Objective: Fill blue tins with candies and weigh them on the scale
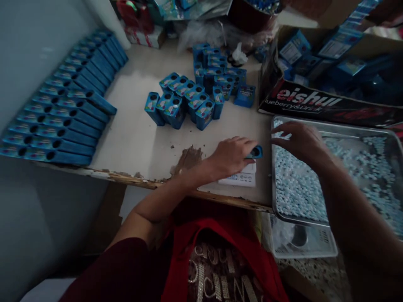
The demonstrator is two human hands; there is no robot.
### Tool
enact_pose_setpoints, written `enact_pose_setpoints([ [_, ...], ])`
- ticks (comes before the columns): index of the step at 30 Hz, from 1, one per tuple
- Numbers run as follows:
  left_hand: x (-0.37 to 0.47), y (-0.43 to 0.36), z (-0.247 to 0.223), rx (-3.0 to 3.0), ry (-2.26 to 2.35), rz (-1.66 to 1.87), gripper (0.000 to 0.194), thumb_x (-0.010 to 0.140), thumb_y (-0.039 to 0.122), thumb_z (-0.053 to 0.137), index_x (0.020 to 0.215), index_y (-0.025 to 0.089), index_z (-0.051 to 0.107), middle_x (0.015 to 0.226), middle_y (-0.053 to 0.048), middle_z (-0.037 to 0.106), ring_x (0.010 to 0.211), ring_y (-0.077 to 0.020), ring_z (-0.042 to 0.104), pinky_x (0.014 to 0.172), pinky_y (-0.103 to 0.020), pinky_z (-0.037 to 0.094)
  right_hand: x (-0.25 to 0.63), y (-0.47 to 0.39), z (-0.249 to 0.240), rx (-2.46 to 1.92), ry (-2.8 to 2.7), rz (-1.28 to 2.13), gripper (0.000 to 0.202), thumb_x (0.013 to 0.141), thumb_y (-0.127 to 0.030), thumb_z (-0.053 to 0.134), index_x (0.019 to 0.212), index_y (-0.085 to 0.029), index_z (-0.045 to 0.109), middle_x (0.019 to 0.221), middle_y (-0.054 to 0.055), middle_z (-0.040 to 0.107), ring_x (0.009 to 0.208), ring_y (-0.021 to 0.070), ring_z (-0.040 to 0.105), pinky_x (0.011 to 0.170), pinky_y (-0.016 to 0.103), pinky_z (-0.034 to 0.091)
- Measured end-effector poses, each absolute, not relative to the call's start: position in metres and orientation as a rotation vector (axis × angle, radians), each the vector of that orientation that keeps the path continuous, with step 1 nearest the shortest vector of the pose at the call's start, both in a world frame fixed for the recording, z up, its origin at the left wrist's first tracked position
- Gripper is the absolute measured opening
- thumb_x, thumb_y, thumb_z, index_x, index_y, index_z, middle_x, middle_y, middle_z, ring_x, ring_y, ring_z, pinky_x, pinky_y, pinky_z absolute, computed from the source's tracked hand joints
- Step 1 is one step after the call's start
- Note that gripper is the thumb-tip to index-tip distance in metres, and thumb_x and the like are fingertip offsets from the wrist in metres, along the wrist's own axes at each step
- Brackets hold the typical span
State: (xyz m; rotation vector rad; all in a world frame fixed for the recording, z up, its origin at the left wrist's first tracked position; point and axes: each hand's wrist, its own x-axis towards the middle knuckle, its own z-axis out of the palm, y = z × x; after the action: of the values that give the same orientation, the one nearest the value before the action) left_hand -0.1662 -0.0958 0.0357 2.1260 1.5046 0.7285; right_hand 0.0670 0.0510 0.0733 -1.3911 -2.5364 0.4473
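My left hand is closed around a small blue box with a dark round hole in its top, over a white scale near the table's front edge. Over the left part of a metal tray is my right hand, thumb and fingers bent toward the blue box. Whether anything lies between those fingertips is too small to tell. Many small pale blue and white pieces cover the tray.
Rows of blue boxes stand at the left. More blue boxes stand mid-table. Behind the tray is a black printed carton holding blue packs. A clear plastic container sits below the tray. The table's worn front edge shows.
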Motion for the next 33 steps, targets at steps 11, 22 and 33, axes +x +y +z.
enact_pose_setpoints([
  [11,-0.431,-0.141,0.14,1.693,2.451,0.773,0.048,0.101,0.03,0.085,0.145,0.018,0.07,0.149,-0.002,0.076,0.14,-0.0265,0.066,0.128,-0.041,0.048,-0.128,0.044,0.044,-0.903,-2.924,-0.024,0.04,0.111,-0.032,0.058,0.143,-0.025,0.082,0.132,0.019,0.081,0.092,0.0335,0.077,0.063,0.039,0.034],
  [22,-0.61,-0.127,0.098,1.458,2.143,0.623,0.078,0.089,0.081,0.076,0.14,0.023,0.067,0.114,0.014,0.066,0.114,-0.0088,0.051,0.116,-0.028,0.044,-0.104,0.047,0.052,-0.978,-2.759,0.371,0.022,0.103,-0.046,0.077,0.102,-0.028,0.092,0.107,0.012,0.089,0.09,0.0355,0.08,0.069,0.04,0.041],
  [33,-0.624,-0.147,0.025,1.636,2.473,0.5,0.114,0.067,0.125,0.039,0.126,0.035,0.077,0.145,0.006,0.076,0.154,-0.042,0.052,0.145,-0.061,0.032,0.021,-0.019,0.083,-1.333,-2.512,0.441,0.013,0.096,-0.037,0.086,0.099,-0.026,0.093,0.094,0.008,0.086,0.079,0.0272,0.076,0.073,0.038,0.047],
])
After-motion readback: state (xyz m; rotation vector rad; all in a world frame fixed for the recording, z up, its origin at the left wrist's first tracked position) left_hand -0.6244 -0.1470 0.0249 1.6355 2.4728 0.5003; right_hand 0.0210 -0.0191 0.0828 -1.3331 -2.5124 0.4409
